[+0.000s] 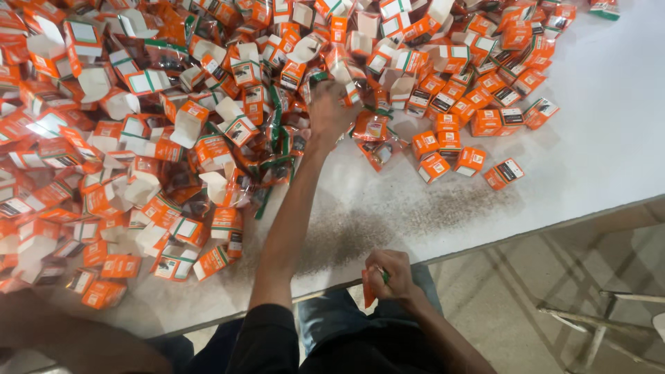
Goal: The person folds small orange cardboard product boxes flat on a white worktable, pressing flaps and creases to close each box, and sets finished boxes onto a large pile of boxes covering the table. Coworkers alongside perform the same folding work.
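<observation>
Left hand (331,111) is reaching into the pile of small orange cartons (228,125), fingers curling around a clear sachet (344,73). Right hand (391,275) is gripping an orange packet (368,289), pressing its lower edge.

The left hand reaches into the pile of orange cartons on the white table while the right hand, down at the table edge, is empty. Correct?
Not quite. In the head view the right hand holds a small orange packet at the white table edge. The left hand does reach into the orange cartons.

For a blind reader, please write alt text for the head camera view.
A person's left hand reaches into a large heap of small orange and white cardboard boxes on a white table. The right hand holds a small orange packet at the table's near edge.
</observation>
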`<state>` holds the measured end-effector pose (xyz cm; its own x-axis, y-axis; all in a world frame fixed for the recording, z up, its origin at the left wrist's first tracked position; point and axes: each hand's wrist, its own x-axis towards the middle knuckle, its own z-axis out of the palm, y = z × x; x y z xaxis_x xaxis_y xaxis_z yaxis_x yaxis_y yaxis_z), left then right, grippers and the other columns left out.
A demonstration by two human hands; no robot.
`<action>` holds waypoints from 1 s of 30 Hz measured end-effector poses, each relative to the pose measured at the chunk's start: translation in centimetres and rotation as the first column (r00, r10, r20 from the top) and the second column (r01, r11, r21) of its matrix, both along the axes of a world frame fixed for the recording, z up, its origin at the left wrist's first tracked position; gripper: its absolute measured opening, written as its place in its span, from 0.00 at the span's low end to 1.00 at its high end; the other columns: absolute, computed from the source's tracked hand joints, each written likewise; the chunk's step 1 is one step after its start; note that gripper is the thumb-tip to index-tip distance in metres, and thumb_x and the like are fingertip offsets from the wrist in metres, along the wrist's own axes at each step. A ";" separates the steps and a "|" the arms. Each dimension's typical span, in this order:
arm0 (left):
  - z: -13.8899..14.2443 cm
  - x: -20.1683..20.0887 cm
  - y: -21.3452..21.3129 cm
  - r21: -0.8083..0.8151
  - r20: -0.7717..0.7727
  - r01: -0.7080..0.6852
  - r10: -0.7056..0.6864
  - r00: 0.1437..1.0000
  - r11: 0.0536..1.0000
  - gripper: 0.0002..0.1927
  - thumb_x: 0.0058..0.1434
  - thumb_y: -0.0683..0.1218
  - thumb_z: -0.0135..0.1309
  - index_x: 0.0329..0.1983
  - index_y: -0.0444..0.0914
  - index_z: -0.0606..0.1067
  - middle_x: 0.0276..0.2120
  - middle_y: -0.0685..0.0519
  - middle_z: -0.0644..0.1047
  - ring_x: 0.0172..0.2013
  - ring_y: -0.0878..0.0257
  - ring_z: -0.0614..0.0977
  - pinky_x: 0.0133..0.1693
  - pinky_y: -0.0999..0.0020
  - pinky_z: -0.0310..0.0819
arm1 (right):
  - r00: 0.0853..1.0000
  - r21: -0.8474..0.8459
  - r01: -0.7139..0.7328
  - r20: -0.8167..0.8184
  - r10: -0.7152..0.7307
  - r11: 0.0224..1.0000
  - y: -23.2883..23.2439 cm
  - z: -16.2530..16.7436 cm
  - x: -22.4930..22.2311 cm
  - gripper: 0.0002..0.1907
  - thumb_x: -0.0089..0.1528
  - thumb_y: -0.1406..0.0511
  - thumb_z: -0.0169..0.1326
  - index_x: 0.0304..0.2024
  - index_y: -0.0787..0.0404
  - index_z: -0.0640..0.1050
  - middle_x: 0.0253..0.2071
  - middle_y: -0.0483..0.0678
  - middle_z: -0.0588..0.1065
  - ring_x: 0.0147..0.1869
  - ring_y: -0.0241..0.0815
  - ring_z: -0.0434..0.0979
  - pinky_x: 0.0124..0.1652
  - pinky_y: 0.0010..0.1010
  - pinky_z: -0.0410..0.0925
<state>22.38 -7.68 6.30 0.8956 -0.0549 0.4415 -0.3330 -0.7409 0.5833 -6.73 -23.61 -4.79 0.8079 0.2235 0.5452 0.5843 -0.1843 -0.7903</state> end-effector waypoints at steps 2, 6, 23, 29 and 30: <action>-0.4 -2.5 0.8 -0.029 0.275 0.074 -0.063 0.959 0.997 0.18 0.51 0.46 0.67 0.42 0.34 0.78 0.52 0.40 0.74 0.54 0.46 0.76 0.51 0.53 0.77 | 0.998 -0.047 0.030 -0.048 -0.032 0.998 0.1 0.5 -0.1 0.09 0.57 0.66 0.54 0.22 0.61 0.73 0.18 0.51 0.70 0.19 0.48 0.72 0.23 0.37 0.65; -2.2 -11.3 3.2 -0.241 0.291 0.240 -0.166 0.942 0.941 0.24 0.54 0.39 0.64 0.55 0.33 0.74 0.54 0.43 0.72 0.51 0.50 0.81 0.49 0.64 0.79 | 0.995 -0.143 0.081 -0.047 -0.089 0.986 0.7 1.1 0.0 0.14 0.58 0.64 0.59 0.20 0.61 0.71 0.19 0.52 0.69 0.22 0.51 0.72 0.24 0.39 0.62; -9.2 -30.2 3.3 -0.123 0.045 0.163 -0.158 0.986 0.979 0.35 0.50 0.48 0.73 0.61 0.42 0.74 0.50 0.45 0.77 0.51 0.44 0.77 0.51 0.52 0.74 | 0.959 -0.022 0.229 -0.169 -0.229 0.973 0.1 4.8 -3.2 0.32 0.58 0.67 0.66 0.60 0.64 0.66 0.47 0.56 0.78 0.47 0.42 0.83 0.44 0.30 0.76; -9.7 -28.9 3.2 -0.237 -0.054 0.199 -0.218 0.975 0.951 0.50 0.46 0.49 0.73 0.72 0.41 0.63 0.46 0.45 0.78 0.46 0.45 0.78 0.48 0.53 0.75 | 0.939 -0.040 0.277 -0.199 -0.279 0.960 1.5 6.2 -1.7 0.31 0.58 0.62 0.68 0.56 0.65 0.66 0.40 0.52 0.82 0.39 0.41 0.87 0.34 0.30 0.78; -9.7 -28.9 3.3 -0.253 -0.065 0.198 -0.221 0.973 0.947 0.52 0.44 0.49 0.74 0.72 0.41 0.62 0.46 0.44 0.78 0.45 0.45 0.78 0.47 0.53 0.75 | 0.933 0.034 0.257 -0.270 -0.239 0.966 1.8 6.3 -1.5 0.32 0.58 0.61 0.68 0.56 0.65 0.65 0.40 0.51 0.82 0.38 0.39 0.87 0.32 0.28 0.78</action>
<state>-6.55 -4.36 -3.39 0.9127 -0.1466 0.3815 -0.4019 -0.4921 0.7722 -8.18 -21.81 1.49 0.9488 -0.0324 0.3143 0.2982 -0.2373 -0.9245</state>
